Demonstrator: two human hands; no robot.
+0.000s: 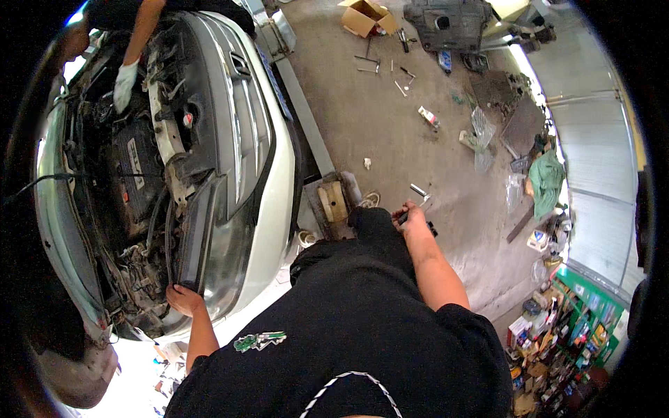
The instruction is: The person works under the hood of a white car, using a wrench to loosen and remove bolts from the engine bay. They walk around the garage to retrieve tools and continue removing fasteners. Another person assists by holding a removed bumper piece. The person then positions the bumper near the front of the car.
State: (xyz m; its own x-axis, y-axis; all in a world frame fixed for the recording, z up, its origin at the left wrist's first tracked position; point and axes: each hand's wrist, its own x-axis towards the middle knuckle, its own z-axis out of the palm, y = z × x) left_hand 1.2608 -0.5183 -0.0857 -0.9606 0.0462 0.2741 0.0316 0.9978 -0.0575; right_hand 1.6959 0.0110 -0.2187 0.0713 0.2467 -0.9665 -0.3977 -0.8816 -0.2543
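Note:
My left hand [185, 299] rests at the inner edge of the car's headlight [226, 268], at the side of the open engine bay. Its fingers lie on the dark trim there and hold no loose thing that I can see. By my right thigh, my right hand [410, 214] is closed round a dark tool [403, 218], mostly hidden by the fingers. A silver bar with a bend [419, 190] shows just beyond this hand; whether it belongs to the held tool is unclear. The engine cover [131, 164] lies in the bay to my left.
Across the car, a co-worker's white-gloved hand [125, 85] reaches into the engine bay. A cardboard box [366, 19], several hand tools, a bottle [428, 117] and plastic bags [482, 132] lie on the floor ahead. Crowded shelves [564, 327] stand at right.

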